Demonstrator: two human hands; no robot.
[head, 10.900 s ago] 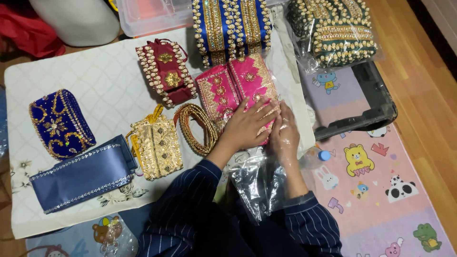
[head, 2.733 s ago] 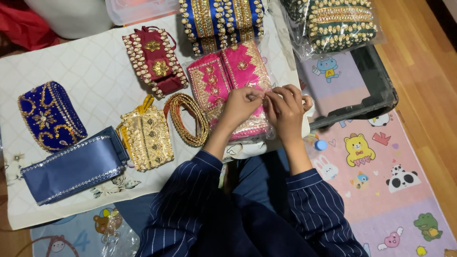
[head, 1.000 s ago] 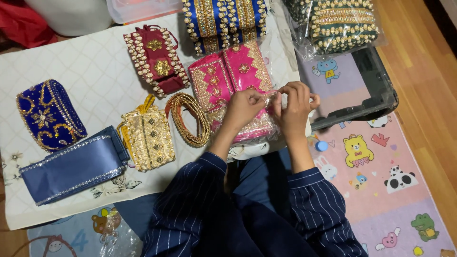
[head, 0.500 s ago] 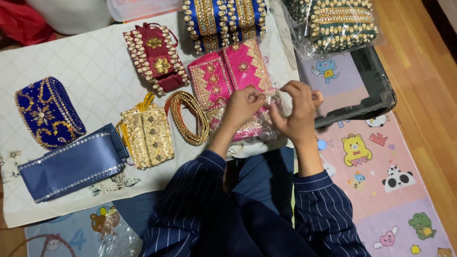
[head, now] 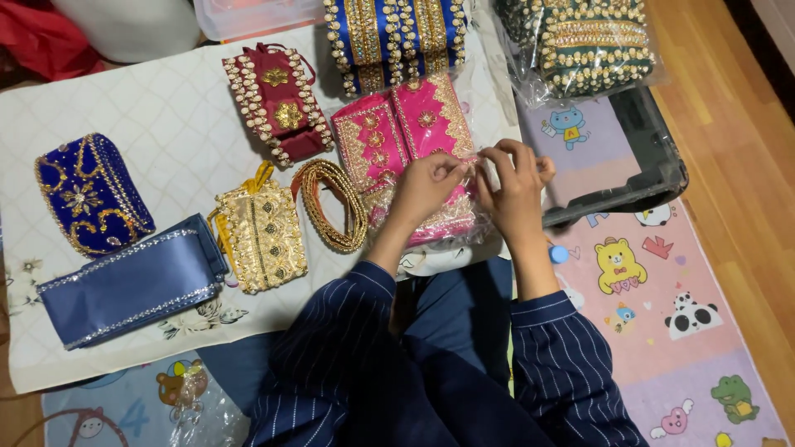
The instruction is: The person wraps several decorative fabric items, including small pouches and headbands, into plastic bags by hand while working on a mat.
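Here, from the head camera, the pink embroidered pouch (head: 406,145) serves as the landmark: it lies on the white quilted cloth (head: 149,108), wrapped in a clear plastic bag (head: 439,219) whose edge both hands work at. The left hand (head: 426,184) rests on the pouch's lower right part, its fingers pinched on the plastic; the right hand (head: 517,186) meets it just to the right, fingers likewise clenched on the same bag edge. Above the pouch sits one blue-and-gold beaded bundle (head: 393,37), cut off by the top edge; up and to the right, one green beaded bundle (head: 592,41) lies in its own clear wrapper, also cut off. To the pouch's upper left lies one maroon pouch (head: 277,99) edged with pearls; just left of it, one gold bangle-like band (head: 331,203), then one gold pouch (head: 261,236). Farther left are one dark blue embroidered pouch (head: 87,194) and one grey-blue satin piece (head: 128,281). Right of the pouch a black tray (head: 654,157) sits on a pink cartoon play mat (head: 662,290). Below-left, another crumpled clear bag (head: 195,401) is hard to make out. Whether the pink pouch is one piece or two side by side cannot be told.
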